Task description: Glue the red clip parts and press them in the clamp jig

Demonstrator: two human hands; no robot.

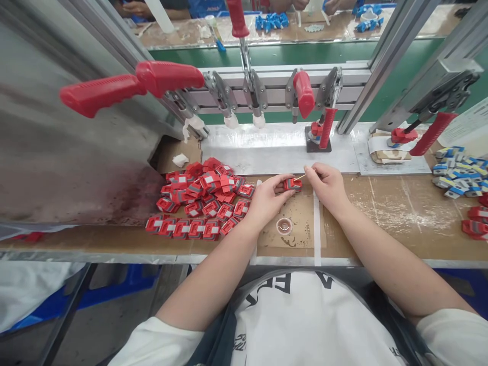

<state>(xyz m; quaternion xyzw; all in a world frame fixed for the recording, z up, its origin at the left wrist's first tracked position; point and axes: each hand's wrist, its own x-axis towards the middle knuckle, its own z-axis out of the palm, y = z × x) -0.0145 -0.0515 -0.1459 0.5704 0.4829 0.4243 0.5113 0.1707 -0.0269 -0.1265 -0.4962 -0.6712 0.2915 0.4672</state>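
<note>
Between the fingers of my left hand [269,199] is a small red plastic part [293,184] with a grey band. My right hand [326,185] pinches a thin wooden stick [301,177], its tip at the top of that part. Below them on the table stands a small round cup [284,226] with brownish liquid in it. Left of my left hand lies a heap of similar red parts [209,188], and several more stand in a row [181,229] along its front.
Behind my hands, red-handled toggle clamps [304,94] hang on a metal rail. One clamp [328,127] presses a red part on a black block; another [434,133] stands further right. Blue, grey and yellow parts [463,172] are piled at right. Other people's hands [137,9] show across the bench.
</note>
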